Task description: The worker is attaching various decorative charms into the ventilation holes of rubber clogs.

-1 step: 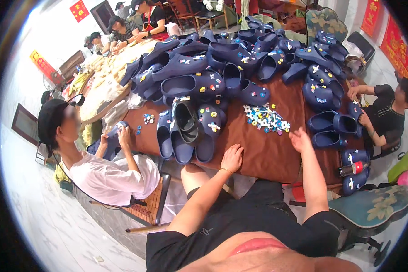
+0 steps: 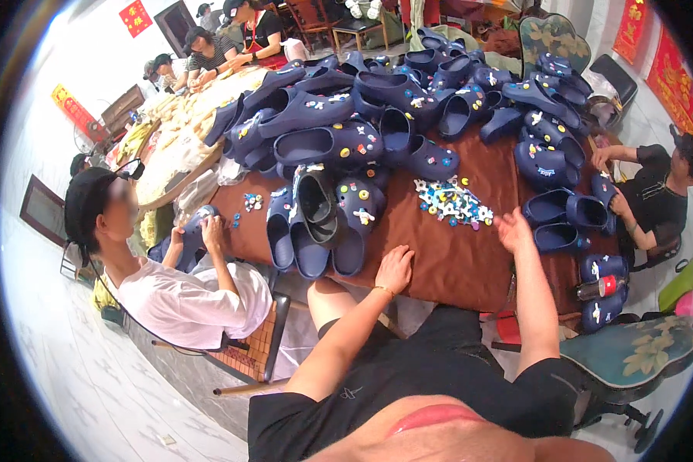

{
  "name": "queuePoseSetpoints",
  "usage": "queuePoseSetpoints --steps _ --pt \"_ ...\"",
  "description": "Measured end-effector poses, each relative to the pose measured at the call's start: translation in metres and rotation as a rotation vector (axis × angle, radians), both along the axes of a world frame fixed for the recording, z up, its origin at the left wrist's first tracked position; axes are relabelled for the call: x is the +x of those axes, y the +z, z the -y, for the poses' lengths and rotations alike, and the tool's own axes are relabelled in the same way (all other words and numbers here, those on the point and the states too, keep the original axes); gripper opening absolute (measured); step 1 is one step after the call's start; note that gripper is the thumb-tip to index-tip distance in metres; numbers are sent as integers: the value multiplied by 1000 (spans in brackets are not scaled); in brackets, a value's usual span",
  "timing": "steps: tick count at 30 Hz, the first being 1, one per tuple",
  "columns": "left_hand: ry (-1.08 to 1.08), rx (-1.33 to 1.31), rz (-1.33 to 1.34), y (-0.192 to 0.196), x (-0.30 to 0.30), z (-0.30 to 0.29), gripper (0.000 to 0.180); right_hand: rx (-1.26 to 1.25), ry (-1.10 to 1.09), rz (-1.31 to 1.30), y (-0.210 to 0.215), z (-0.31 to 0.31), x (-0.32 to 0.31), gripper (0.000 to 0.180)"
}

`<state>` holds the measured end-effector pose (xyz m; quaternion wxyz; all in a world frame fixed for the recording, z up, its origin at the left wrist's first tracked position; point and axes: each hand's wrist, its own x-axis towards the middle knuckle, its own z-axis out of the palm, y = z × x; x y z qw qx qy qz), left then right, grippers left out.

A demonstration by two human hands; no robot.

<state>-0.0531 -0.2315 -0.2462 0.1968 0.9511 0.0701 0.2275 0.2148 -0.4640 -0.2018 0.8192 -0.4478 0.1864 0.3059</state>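
My left hand (image 2: 394, 267) rests on the near edge of the brown cloth (image 2: 470, 266), fingers stretched out, holding nothing. Above the cloth, my right hand (image 2: 513, 230) is open with its fingers apart and slightly bent, and nothing shows in it. Just left of its fingertips lies a heap of small white, blue and yellow shoe charms (image 2: 453, 202). Several navy clogs stand left of my left hand, among them a charm-studded navy clog (image 2: 359, 206) and a dark clog (image 2: 319, 202). Another pair of navy clogs (image 2: 548, 206) sits right of my right hand.
A large pile of navy clogs (image 2: 327, 146) covers the far side. At left, a seated person (image 2: 181, 296) handles a clog near a few loose charms (image 2: 252, 202). Another person (image 2: 654, 192) works at right, near a bottle (image 2: 599, 289) lying on clogs. An upholstered chair (image 2: 631, 350) stands at lower right.
My right hand has shifted slightly right and away from me, its fingers a little farther from the charms. My left hand stays in place.
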Motion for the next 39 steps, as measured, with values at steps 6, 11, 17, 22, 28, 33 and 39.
queuePoseSetpoints --steps 6,11,17,22,28,33,39 --pt "5 2 17 1 -2 -2 32 484 -8 247 141 -18 80 77" --pt "28 -28 -3 -1 -6 0 32 677 86 454 209 -14 128 81" --pt "-10 -27 -3 6 3 2 33 648 122 494 214 -8 150 82" --pt "9 -26 -3 6 0 -4 32 505 -12 318 168 -47 148 76" --pt "-11 -34 -35 8 2 -2 34 278 -99 145 90 -72 157 57" --pt "-12 -49 -73 10 5 0 37 -82 55 99 31 -120 166 28" --pt "14 -31 -105 20 5 -3 36 -348 213 230 1 -197 176 32"
